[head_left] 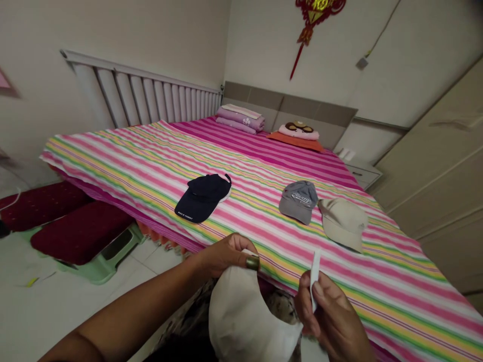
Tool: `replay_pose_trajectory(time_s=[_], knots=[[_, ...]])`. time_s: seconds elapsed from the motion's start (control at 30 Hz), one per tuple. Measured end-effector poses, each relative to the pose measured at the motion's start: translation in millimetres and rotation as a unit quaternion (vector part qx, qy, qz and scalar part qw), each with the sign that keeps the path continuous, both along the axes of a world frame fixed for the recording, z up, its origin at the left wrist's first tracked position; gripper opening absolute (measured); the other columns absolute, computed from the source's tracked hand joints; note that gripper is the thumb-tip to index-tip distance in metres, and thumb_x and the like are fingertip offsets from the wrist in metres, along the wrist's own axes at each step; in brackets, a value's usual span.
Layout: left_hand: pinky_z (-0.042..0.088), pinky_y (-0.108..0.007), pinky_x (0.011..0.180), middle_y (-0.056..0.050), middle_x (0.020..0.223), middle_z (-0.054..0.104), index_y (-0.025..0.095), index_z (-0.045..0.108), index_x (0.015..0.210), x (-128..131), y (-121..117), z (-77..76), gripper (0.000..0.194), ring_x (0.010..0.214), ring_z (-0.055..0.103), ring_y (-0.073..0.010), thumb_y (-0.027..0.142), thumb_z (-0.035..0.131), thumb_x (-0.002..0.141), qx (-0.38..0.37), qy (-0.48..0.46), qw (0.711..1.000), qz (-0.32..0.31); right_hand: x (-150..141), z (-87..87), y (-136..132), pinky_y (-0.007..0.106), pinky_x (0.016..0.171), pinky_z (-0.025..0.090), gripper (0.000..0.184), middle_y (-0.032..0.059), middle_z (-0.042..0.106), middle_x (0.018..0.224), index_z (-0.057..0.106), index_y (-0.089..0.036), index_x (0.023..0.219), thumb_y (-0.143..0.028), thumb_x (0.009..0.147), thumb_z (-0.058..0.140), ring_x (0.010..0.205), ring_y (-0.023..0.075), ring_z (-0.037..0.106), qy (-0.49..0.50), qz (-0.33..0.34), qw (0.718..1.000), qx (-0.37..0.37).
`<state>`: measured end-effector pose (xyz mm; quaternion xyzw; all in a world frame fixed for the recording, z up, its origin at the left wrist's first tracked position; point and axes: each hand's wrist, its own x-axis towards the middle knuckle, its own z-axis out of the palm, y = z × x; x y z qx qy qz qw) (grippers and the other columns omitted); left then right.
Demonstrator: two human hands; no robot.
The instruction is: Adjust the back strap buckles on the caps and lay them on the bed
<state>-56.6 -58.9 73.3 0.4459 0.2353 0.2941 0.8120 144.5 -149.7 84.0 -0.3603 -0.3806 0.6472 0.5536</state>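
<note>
A cream baseball cap (237, 311) hangs between my hands in front of my lap, the arched opening at its back facing up and right. My left hand (232, 256) pinches one side of that opening, at a small brass-coloured piece by the strap end. In my right hand (332, 311), thumb and fingers close on the white strap (314, 276) of the cap, its free end pointing up. On the bed lie a navy cap (206, 196) with its brim toward me, a grey cap (300, 201) with white lettering, and a beige cap (343, 221) beside the grey one.
The bed has a striped sheet (124, 156). Folded purple bedding (239, 119) and a pink pillow (300, 131) sit by the headboard (260, 98). Green stools with dark red covers (81, 231) stand at the left, below a white radiator (151, 95). A wardrobe (437, 176) lines the right.
</note>
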Motion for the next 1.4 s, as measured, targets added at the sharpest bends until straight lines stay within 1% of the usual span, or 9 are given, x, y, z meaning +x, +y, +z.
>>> replay_pose_trajectory(time_s=[0.13,0.3,0.4,0.57,0.67,0.93,1.07,1.23,1.4], knots=[[0.033,-0.02,0.041,-0.002,0.048,0.054,0.01,0.063,0.054,7,2,-11.2,0.025,0.042,0.047,-0.0076,0.031,0.075,0.053,0.015,-0.091,0.995,-0.047,0,5.3,-1,0.018,0.038,0.021,0.017,-0.0046,0.049,0.045,0.058,-0.018,0.076,-0.035,0.076,0.057,0.034,0.0033,0.032,-0.006,0.016,1.0,0.002],[0.034,-0.022,0.042,-0.001,0.045,0.051,0.01,0.061,0.052,17,2,-16.2,0.028,0.04,0.046,-0.0083,0.035,0.075,0.052,0.006,-0.16,0.983,-0.089,-4,10.0,-3,0.02,0.039,0.019,0.032,-0.0059,0.037,0.037,0.051,-0.016,0.054,-0.041,0.074,0.058,0.037,0.0054,0.027,-0.055,0.014,0.998,0.008],[0.034,-0.022,0.042,-0.002,0.046,0.052,0.01,0.061,0.052,21,1,-12.4,0.029,0.041,0.046,-0.0088,0.036,0.075,0.052,-0.002,-0.155,0.982,-0.11,-10,19.4,-5,0.022,0.041,0.022,0.037,-0.0039,0.04,0.039,0.047,-0.017,0.047,-0.042,0.071,0.059,0.039,0.0073,0.031,-0.118,0.011,0.993,0.019],[0.035,-0.021,0.044,-0.005,0.051,0.057,0.009,0.061,0.051,24,1,-7.3,0.03,0.045,0.049,-0.0104,0.035,0.075,0.051,-0.008,-0.118,0.986,-0.117,-21,33.2,-3,0.025,0.045,0.029,0.036,0.0008,0.048,0.047,0.052,-0.017,0.046,-0.039,0.074,0.056,0.045,0.0115,0.042,-0.189,0.019,0.978,0.089],[0.035,-0.021,0.044,-0.005,0.051,0.058,0.009,0.062,0.052,25,2,-9.0,0.03,0.045,0.05,-0.0103,0.036,0.075,0.05,-0.02,-0.106,0.988,-0.113,-21,30.8,1,0.024,0.042,0.026,0.037,-0.0012,0.044,0.044,0.05,-0.017,0.046,-0.039,0.075,0.055,0.042,0.0098,0.037,-0.202,0.02,0.975,0.09],[0.036,-0.022,0.045,-0.004,0.052,0.055,0.009,0.062,0.056,30,7,-14.8,0.026,0.048,0.052,-0.0125,0.032,0.073,0.054,-0.029,-0.153,0.98,-0.121,-23,28.7,7,0.021,0.04,0.018,0.03,-0.0071,0.034,0.042,0.05,-0.016,0.057,-0.042,0.072,0.058,0.04,0.0061,0.024,-0.181,0.01,0.983,0.015],[0.036,-0.022,0.048,-0.005,0.056,0.055,0.009,0.062,0.055,30,10,-14.7,0.027,0.052,0.051,-0.0122,0.033,0.072,0.055,-0.009,-0.151,0.982,-0.114,-24,31.6,11,0.021,0.04,0.019,0.03,-0.0066,0.033,0.044,0.051,-0.016,0.055,-0.04,0.07,0.06,0.041,0.0061,0.023,-0.206,-0.011,0.978,0.024],[0.032,-0.021,0.046,-0.005,0.056,0.056,0.008,0.061,0.055,27,13,-14.4,0.028,0.049,0.048,-0.0098,0.033,0.073,0.054,-0.01,-0.12,0.987,-0.105,-25,33.3,15,0.02,0.039,0.019,0.029,-0.006,0.033,0.044,0.048,-0.016,0.053,-0.038,0.068,0.06,0.042,0.0064,0.024,-0.232,-0.025,0.972,0.041],[0.034,-0.021,0.048,-0.003,0.055,0.055,0.01,0.061,0.058,27,12,-13.1,0.026,0.051,0.049,-0.0106,0.032,0.074,0.054,-0.014,-0.107,0.99,-0.094,-27,36.1,19,0.02,0.038,0.02,0.028,-0.0061,0.033,0.044,0.044,-0.018,0.051,-0.035,0.067,0.059,0.042,0.0065,0.024,-0.252,-0.043,0.966,0.043]])
